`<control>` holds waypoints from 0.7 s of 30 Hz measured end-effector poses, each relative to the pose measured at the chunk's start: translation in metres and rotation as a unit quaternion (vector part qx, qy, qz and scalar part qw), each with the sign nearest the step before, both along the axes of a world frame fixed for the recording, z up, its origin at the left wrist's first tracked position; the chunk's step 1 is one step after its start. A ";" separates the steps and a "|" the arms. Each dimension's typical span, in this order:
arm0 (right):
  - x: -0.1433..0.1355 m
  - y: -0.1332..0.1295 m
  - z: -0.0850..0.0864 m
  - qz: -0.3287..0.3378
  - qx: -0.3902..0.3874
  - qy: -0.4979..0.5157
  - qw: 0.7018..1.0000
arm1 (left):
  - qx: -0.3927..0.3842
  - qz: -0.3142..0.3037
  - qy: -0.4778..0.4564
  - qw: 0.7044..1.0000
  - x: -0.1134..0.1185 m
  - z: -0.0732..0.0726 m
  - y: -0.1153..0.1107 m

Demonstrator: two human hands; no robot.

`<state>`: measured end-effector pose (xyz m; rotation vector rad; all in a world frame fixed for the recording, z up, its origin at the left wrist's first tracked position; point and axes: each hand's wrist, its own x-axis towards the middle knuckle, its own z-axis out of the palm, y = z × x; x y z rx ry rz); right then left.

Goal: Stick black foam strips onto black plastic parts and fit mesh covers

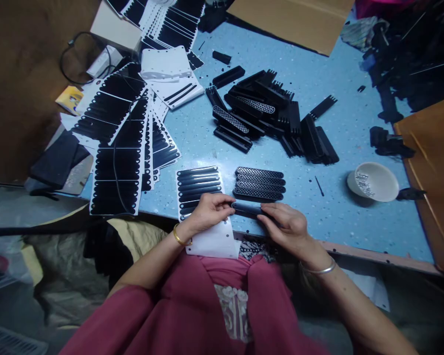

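Note:
A long black plastic piece with rounded ends [247,208] spans the gap between my two hands at the table's near edge. My left hand [210,211] pinches its left end, and my right hand [286,224] grips the right end between thumb and fingers. Partly under my left hand lies a white sheet of glossy black strip stickers [200,185]; its bare white lower part [212,241] hangs over the edge. Just beyond the held piece, several black pieces with a mesh-patterned top [259,182] are lined up side by side.
A loose heap of black plastic parts [259,108] covers the table's middle back. Fanned sticker sheets [118,162] lie at left with a black cable across them. At right stand a white cup [385,182] holding small pieces and a cardboard box [432,177]. More cardboard [292,22] lies behind.

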<state>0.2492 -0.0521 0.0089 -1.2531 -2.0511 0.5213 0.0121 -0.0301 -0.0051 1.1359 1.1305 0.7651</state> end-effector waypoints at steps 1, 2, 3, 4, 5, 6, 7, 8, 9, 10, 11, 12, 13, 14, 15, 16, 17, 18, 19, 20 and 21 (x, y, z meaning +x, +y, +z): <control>0.000 0.000 0.000 0.001 0.000 -0.001 1.000 | 0.001 -0.001 0.001 1.000 0.000 0.000 0.000; 0.000 0.001 0.000 0.002 0.000 -0.002 1.000 | 0.002 -0.003 0.002 1.000 0.000 0.000 0.000; 0.000 0.001 0.000 0.003 0.001 -0.003 1.000 | 0.003 -0.006 0.002 1.000 -0.001 0.000 0.001; 0.000 0.001 0.000 0.005 0.005 -0.002 1.000 | 0.004 -0.008 0.003 1.000 -0.001 0.000 0.001; -0.001 0.001 0.000 0.007 0.009 -0.002 1.000 | 0.005 -0.011 0.003 1.000 -0.001 0.000 0.001; 0.000 0.001 0.000 0.008 0.013 -0.001 1.000 | 0.008 -0.012 0.004 1.000 -0.001 0.000 0.001; 0.000 0.001 0.000 0.008 0.015 -0.001 1.000 | 0.010 -0.012 0.005 1.000 -0.001 0.000 0.001; 0.000 0.001 0.001 0.008 0.014 -0.002 1.000 | 0.013 -0.013 0.005 1.000 -0.001 0.000 0.001; 0.000 0.001 0.001 0.007 0.012 -0.004 1.000 | 0.015 -0.012 0.005 1.000 -0.001 0.000 0.001; 0.000 0.000 0.000 0.005 0.010 -0.005 1.000 | 0.018 -0.012 0.006 1.000 -0.001 0.000 0.001; 0.001 0.000 0.000 0.005 0.010 -0.005 1.000 | 0.020 -0.012 0.006 1.000 -0.001 0.000 0.001; 0.001 0.000 0.000 0.005 0.012 -0.005 1.000 | 0.022 -0.011 0.007 1.000 -0.001 -0.001 0.001; 0.001 0.000 0.000 0.005 0.014 -0.004 1.000 | 0.023 -0.011 0.009 1.000 -0.001 -0.001 0.001; 0.001 0.000 0.000 0.006 0.016 -0.004 1.000 | 0.023 -0.011 0.011 1.000 -0.001 -0.001 0.001; 0.001 0.000 0.000 0.006 0.017 -0.004 1.000 | 0.023 -0.011 0.012 1.000 -0.001 -0.001 0.001; 0.001 0.000 0.000 0.007 0.016 -0.005 1.000 | 0.023 -0.012 0.013 1.000 -0.001 -0.001 0.001; 0.001 0.000 0.001 0.009 0.016 -0.005 1.000 | 0.023 -0.012 0.013 1.000 -0.001 -0.001 0.001; 0.001 0.000 0.001 0.010 0.016 -0.007 1.000 | 0.023 -0.012 0.013 1.000 -0.001 -0.002 0.001; 0.001 0.000 0.001 0.011 0.017 -0.009 1.000 | 0.024 -0.013 0.013 1.000 -0.001 -0.002 0.001; 0.000 0.000 0.001 0.011 0.019 -0.012 1.000 | 0.026 -0.013 0.014 0.999 -0.001 -0.002 0.001; 0.000 0.000 0.002 0.010 0.022 -0.015 1.000 | 0.028 -0.014 0.015 0.999 -0.001 -0.002 0.001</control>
